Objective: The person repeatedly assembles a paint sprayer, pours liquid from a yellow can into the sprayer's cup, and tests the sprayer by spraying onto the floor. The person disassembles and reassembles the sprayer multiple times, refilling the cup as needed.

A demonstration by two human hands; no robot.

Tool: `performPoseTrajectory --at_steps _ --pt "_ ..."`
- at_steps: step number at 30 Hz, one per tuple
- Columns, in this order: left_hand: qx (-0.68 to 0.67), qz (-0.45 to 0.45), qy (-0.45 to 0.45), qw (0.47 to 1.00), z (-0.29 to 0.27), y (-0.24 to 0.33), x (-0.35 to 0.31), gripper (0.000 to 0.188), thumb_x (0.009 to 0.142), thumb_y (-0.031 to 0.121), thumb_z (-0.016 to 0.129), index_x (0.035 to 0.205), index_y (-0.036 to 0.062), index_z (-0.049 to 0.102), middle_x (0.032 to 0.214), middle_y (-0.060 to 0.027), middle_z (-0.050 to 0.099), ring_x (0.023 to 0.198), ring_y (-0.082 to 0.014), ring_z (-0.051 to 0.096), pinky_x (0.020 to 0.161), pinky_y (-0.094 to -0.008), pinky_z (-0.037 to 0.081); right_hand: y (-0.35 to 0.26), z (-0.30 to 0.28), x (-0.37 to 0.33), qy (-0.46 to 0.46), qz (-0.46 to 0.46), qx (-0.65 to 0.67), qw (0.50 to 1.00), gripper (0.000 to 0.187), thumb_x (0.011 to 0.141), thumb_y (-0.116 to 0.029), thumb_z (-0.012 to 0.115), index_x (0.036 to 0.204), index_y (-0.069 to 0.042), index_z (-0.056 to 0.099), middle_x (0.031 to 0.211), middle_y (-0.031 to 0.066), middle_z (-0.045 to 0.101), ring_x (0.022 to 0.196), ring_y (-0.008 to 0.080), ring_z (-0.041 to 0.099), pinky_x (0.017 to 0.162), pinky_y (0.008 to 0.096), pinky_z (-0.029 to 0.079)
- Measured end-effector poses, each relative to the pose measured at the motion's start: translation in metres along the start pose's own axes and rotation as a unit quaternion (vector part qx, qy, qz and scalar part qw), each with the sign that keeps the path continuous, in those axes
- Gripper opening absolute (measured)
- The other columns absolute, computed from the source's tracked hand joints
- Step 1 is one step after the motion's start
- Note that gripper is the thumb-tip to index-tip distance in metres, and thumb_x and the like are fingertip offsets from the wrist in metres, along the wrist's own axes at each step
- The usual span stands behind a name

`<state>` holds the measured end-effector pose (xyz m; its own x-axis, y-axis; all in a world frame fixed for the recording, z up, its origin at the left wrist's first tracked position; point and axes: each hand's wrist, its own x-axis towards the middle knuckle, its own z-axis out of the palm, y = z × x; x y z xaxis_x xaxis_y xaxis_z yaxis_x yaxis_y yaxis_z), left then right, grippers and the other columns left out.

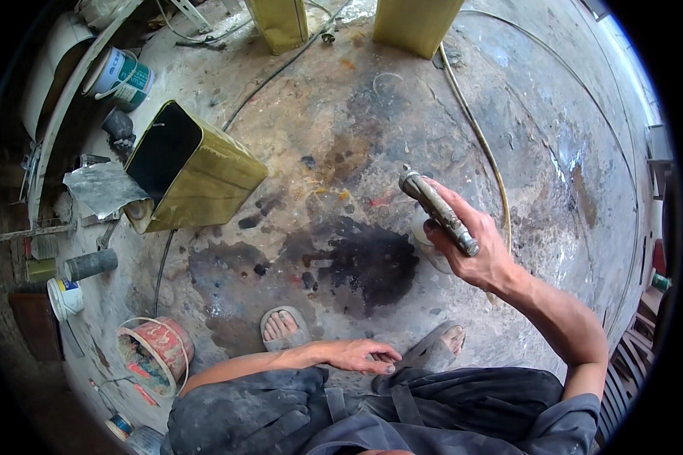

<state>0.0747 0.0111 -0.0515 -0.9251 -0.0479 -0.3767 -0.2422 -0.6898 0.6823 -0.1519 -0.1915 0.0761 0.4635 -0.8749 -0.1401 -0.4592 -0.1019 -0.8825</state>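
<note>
My right hand [474, 235] is raised over the floor, fingers wrapped round a metal spray gun [436, 211] with a worn, stained body. Beneath the gun shows part of a pale round cup [423, 231], partly hidden by the hand. My left hand [357, 356] hangs loosely between my knees, its fingers slightly bent and apart, holding nothing. Below the gun and to its left, a dark wet stain [372, 265] spreads over the concrete floor.
A yellow-green square tin [220, 174] lies tipped at left, its open end facing left. Two more tins [413, 26] stand at the far side. A red bucket [176, 345] lies at lower left. A yellowish hose [474, 125] runs along the floor past my right hand.
</note>
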Motion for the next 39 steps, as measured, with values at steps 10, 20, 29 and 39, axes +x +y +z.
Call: performPoseTrajectory --at_steps 10,20,29,39 --pt "0.006 0.012 -0.002 1.0 0.0 -0.005 0.003 0.058 0.104 0.043 0.062 0.148 0.0062 0.051 0.13 -0.0107 0.064 0.123 -0.0209 0.059 0.102 -0.0356 0.047 0.005 0.005 -0.001 -0.07 -0.033 0.021 0.997 0.059 0.093 -0.009 0.069 0.149 -0.01 0.051 0.136 0.0182 0.066 0.119 0.0346 0.069 0.097 0.0382 0.054" --pt "0.002 0.019 -0.005 1.0 -0.001 -0.01 0.004 0.059 0.104 0.043 0.062 0.148 0.0055 0.051 0.13 -0.0109 0.064 0.123 -0.021 0.058 0.103 -0.0356 0.047 0.002 0.001 0.005 -0.019 0.004 0.009 1.0 0.06 0.094 -0.009 0.067 0.151 -0.009 0.049 0.129 0.02 0.069 0.116 0.0315 0.071 0.096 0.0373 0.054" --pt "0.003 0.016 -0.006 1.0 -0.001 -0.007 0.004 0.061 0.104 0.045 0.062 0.149 0.0057 0.05 0.132 -0.0105 0.063 0.121 -0.0205 0.059 0.101 -0.0355 0.048 0.002 0.0 0.0 -0.085 -0.005 0.032 0.996 0.061 0.092 -0.009 0.068 0.15 -0.009 0.05 0.137 0.0189 0.065 0.119 0.034 0.069 0.099 0.0395 0.054" --pt "-0.004 0.017 0.001 1.0 0.0 -0.012 0.003 0.062 0.104 0.045 0.062 0.148 0.003 0.05 0.13 -0.0104 0.064 0.121 -0.02 0.059 0.101 -0.0347 0.047 -0.001 0.0 0.005 -0.008 0.011 0.021 1.0 0.059 0.093 -0.006 0.068 0.15 -0.009 0.051 0.124 0.0211 0.071 0.11 0.0313 0.073 0.092 0.0377 0.054"
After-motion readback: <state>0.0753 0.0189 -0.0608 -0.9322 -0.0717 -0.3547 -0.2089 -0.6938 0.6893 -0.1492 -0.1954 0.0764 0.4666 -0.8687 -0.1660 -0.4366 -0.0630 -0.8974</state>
